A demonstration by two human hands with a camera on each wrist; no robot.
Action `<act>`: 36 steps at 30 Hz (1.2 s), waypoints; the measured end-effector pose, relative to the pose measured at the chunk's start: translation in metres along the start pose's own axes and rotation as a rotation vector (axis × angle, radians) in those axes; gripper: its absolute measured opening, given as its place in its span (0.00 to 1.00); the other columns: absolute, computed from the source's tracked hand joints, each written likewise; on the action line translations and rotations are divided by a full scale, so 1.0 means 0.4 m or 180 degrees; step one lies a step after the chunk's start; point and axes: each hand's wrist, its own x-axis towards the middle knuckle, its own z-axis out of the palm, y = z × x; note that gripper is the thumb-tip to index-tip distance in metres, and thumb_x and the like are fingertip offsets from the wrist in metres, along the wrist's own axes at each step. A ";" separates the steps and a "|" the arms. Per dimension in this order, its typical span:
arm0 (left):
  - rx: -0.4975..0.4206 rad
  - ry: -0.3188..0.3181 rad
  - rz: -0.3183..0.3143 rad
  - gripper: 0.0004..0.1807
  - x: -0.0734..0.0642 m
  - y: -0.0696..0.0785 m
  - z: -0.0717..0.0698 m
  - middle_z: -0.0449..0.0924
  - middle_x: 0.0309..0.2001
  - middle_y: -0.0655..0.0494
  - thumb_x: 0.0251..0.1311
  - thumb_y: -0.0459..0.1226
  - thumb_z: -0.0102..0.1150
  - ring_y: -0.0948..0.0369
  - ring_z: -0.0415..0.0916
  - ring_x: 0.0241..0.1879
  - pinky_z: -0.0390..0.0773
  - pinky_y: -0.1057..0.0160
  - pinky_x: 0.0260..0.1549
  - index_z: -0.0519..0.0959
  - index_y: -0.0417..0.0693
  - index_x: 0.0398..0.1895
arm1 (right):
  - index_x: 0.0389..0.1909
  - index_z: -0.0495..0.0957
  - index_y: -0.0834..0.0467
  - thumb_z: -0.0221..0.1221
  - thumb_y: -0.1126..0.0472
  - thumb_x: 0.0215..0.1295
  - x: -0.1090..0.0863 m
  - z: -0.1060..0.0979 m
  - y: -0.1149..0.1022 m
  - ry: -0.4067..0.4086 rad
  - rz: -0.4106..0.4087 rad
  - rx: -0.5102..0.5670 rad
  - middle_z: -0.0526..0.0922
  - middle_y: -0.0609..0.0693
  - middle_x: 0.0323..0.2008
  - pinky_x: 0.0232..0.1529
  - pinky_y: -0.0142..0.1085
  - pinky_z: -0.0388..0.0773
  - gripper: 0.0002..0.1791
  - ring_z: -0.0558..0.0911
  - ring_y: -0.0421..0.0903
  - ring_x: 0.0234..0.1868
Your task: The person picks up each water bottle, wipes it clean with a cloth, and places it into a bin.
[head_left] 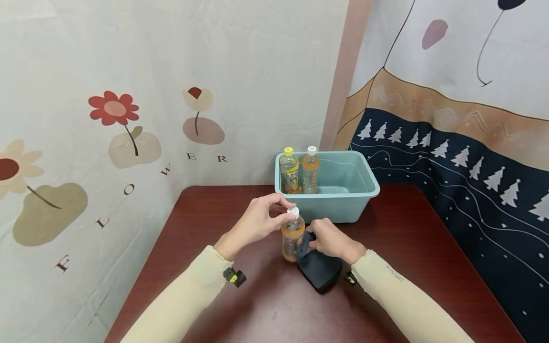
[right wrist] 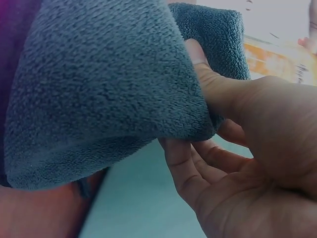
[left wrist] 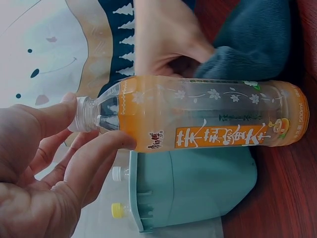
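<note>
A clear plastic bottle [head_left: 293, 243] with an orange label and white cap stands upright on the table. My left hand [head_left: 261, 219] pinches it at the cap, thumb and fingers around the top; the left wrist view shows the label of the bottle [left wrist: 213, 116] facing that camera. In my right hand [head_left: 332, 240] is a dark grey-blue cloth [head_left: 319, 267], gripped between thumb and fingers. One folded part of the cloth [right wrist: 104, 74] lies against the bottle's side, and the rest hangs down toward the table.
Behind the hands, a light blue plastic bin [head_left: 328, 209] stands at the table's back. Inside its left end are a yellow-capped bottle [head_left: 289, 174] and a white-capped bottle [head_left: 310, 171]. The dark red table [head_left: 214, 200] meets a printed wall cloth [head_left: 257, 95].
</note>
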 end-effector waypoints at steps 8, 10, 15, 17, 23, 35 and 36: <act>0.0049 0.0019 0.0014 0.11 0.001 0.000 -0.002 0.95 0.62 0.51 0.75 0.38 0.81 0.54 0.96 0.56 0.94 0.63 0.40 0.90 0.53 0.54 | 0.47 0.97 0.58 0.81 0.68 0.71 -0.007 -0.090 -0.046 0.0210 -0.0184 -0.0030 0.93 0.49 0.38 0.37 0.31 0.80 0.07 0.86 0.40 0.39; 0.0051 0.0010 0.0001 0.11 0.001 -0.001 -0.002 0.95 0.62 0.50 0.75 0.38 0.81 0.54 0.96 0.57 0.95 0.62 0.40 0.90 0.53 0.54 | 0.47 0.97 0.57 0.82 0.67 0.70 -0.010 -0.112 -0.057 0.0265 -0.0185 0.0014 0.92 0.48 0.38 0.37 0.31 0.80 0.08 0.85 0.40 0.39; 0.0061 -0.0004 -0.0013 0.10 0.003 -0.002 -0.001 0.95 0.60 0.49 0.75 0.40 0.81 0.54 0.96 0.56 0.95 0.62 0.41 0.90 0.53 0.54 | 0.52 0.97 0.58 0.86 0.62 0.65 -0.016 -0.159 -0.082 0.0466 -0.0245 0.0159 0.95 0.48 0.42 0.41 0.32 0.85 0.16 0.86 0.41 0.43; 0.0095 -0.0004 -0.0001 0.10 0.002 0.000 -0.001 0.95 0.60 0.49 0.76 0.40 0.81 0.53 0.96 0.56 0.94 0.63 0.41 0.90 0.53 0.54 | 0.54 0.97 0.58 0.87 0.61 0.64 -0.015 -0.171 -0.092 0.0533 -0.0275 0.0223 0.95 0.49 0.43 0.41 0.32 0.86 0.18 0.86 0.41 0.44; 0.0190 -0.0006 0.0057 0.10 0.000 0.006 -0.002 0.94 0.62 0.48 0.76 0.39 0.80 0.51 0.95 0.60 0.92 0.65 0.39 0.90 0.52 0.55 | 0.54 0.97 0.58 0.87 0.61 0.63 -0.014 -0.187 -0.116 0.0599 -0.0292 0.0322 0.95 0.51 0.44 0.40 0.32 0.87 0.19 0.87 0.42 0.44; 0.0173 0.0000 0.0024 0.11 -0.002 0.007 -0.001 0.94 0.62 0.49 0.76 0.40 0.80 0.51 0.95 0.60 0.92 0.64 0.39 0.90 0.53 0.56 | 0.54 0.97 0.58 0.86 0.60 0.64 -0.016 -0.180 -0.116 0.0551 -0.0248 0.0270 0.93 0.50 0.44 0.40 0.32 0.86 0.19 0.85 0.42 0.43; 0.0165 0.0002 0.0020 0.11 -0.002 0.006 -0.001 0.94 0.62 0.49 0.76 0.40 0.80 0.51 0.95 0.60 0.92 0.64 0.39 0.90 0.53 0.56 | 0.54 0.97 0.58 0.86 0.60 0.64 -0.015 -0.179 -0.117 0.0542 -0.0240 0.0255 0.93 0.50 0.44 0.41 0.32 0.87 0.19 0.85 0.42 0.44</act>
